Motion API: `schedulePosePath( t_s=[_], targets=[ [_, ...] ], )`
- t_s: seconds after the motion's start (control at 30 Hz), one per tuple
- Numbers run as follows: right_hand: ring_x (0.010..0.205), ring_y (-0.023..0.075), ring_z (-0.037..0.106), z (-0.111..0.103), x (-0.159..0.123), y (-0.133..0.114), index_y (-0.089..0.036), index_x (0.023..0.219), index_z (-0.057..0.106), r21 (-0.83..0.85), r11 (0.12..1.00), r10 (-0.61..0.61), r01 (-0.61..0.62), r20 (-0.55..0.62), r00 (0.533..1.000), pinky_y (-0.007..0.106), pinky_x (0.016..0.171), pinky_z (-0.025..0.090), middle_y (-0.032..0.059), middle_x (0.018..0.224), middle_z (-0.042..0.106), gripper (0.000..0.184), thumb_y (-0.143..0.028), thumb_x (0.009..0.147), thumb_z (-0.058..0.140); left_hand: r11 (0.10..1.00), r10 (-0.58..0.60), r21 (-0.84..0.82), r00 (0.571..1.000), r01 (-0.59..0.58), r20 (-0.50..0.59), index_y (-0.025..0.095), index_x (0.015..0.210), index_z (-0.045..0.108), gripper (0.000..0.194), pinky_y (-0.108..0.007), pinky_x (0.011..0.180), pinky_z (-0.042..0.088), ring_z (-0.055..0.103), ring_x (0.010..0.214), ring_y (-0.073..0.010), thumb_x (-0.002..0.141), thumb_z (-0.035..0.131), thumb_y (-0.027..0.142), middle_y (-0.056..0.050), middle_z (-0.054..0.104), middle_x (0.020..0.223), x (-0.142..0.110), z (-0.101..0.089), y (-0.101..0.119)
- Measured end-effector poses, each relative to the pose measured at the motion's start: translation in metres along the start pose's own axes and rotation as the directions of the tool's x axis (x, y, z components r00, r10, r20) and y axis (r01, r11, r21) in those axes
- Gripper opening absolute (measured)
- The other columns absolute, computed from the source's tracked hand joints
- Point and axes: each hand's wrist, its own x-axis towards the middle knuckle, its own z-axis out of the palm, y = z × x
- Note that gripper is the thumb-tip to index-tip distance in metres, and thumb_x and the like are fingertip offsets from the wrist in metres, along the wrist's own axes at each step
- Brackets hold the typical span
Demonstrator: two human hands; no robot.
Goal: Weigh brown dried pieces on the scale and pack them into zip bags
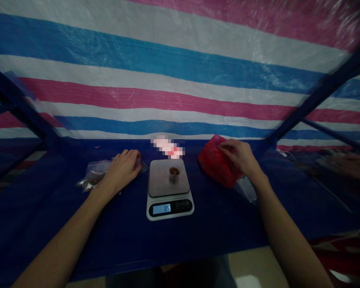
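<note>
A kitchen scale (169, 190) stands between my hands, its display reading 8.5. On its metal plate sits a small clear cup (174, 174) filled with brown bits. My right hand (241, 157) is at the upper side of a red plastic bag (211, 160), its fingertips pinched together; what lies between them is too dark to make out. To the left of the scale, my left hand (124, 166) rests with curled fingers by some clear plastic. Clear zip bags (94, 174) with dark and silvery contents lie beside that wrist. The inside of the left grip is hidden.
A blue table top (132, 240) lies under everything. Striped plastic sheeting (168, 92) hangs behind it, between blue frame bars (312, 88). A clear bag (246, 189) lies under my right wrist. Another person's hand (351, 166) shows dimly at far right.
</note>
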Motion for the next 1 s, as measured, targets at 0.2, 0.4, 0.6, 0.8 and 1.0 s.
schedulePosePath(
  t_s=[0.2,0.4,0.6,0.8,1.0],
  targets=[
    [0.086,0.0241,0.073,-0.001,-0.001,-0.052,-0.019,0.096,0.078,0.188,0.981,-0.023,0.050,-0.144,0.989,0.037,0.082,0.057,0.0076,0.094,0.079,0.012,-0.025,0.092,0.068,1.000,-0.010,-0.015,1.000,0.010,-0.002,0.018,0.109,0.060,0.021,-0.044,0.089,0.047,0.062,0.106,-0.0326,0.093,0.050,0.024,-0.014,0.069,0.107,0.000,0.001,0.000],
    [0.095,0.0203,0.072,0.033,0.001,-0.135,-0.017,0.105,0.077,0.288,0.906,-0.397,0.311,0.323,0.859,0.032,0.084,0.055,0.0097,0.106,0.075,0.020,-0.010,0.099,0.059,1.000,0.000,-0.017,1.000,0.001,0.022,0.018,0.110,0.059,0.021,-0.046,0.088,0.047,0.061,0.106,-0.0338,0.092,0.049,0.024,-0.014,0.069,0.107,0.000,-0.001,-0.001],
    [0.097,0.0213,0.070,0.040,0.015,-0.150,-0.014,0.109,0.076,0.265,0.891,-0.451,0.369,0.427,0.783,0.032,0.085,0.052,0.0114,0.110,0.072,0.021,-0.008,0.099,0.059,1.000,-0.007,0.001,0.999,0.007,0.043,0.017,0.112,0.058,0.023,-0.047,0.091,0.048,0.060,0.109,-0.0335,0.093,0.047,0.024,-0.015,0.069,0.112,-0.001,-0.002,0.000],
    [0.094,0.0195,0.070,0.037,0.025,-0.155,-0.017,0.107,0.076,0.329,0.853,-0.518,0.404,0.446,0.730,0.031,0.084,0.051,0.0088,0.106,0.073,0.019,-0.011,0.101,0.060,1.000,-0.003,0.006,0.999,0.003,0.043,0.017,0.113,0.058,0.023,-0.048,0.090,0.048,0.060,0.109,-0.0335,0.095,0.045,0.025,-0.015,0.069,0.112,-0.001,-0.002,0.000],
    [0.095,0.0201,0.070,0.040,0.034,-0.160,-0.020,0.109,0.076,0.368,0.834,-0.543,0.411,0.420,0.727,0.032,0.086,0.052,0.0083,0.107,0.074,0.017,-0.013,0.097,0.067,1.000,-0.006,0.011,1.000,0.006,0.022,0.019,0.111,0.058,0.020,-0.045,0.089,0.048,0.061,0.108,-0.0323,0.093,0.049,0.024,-0.013,0.070,0.110,-0.001,-0.002,0.000]
  ],
)
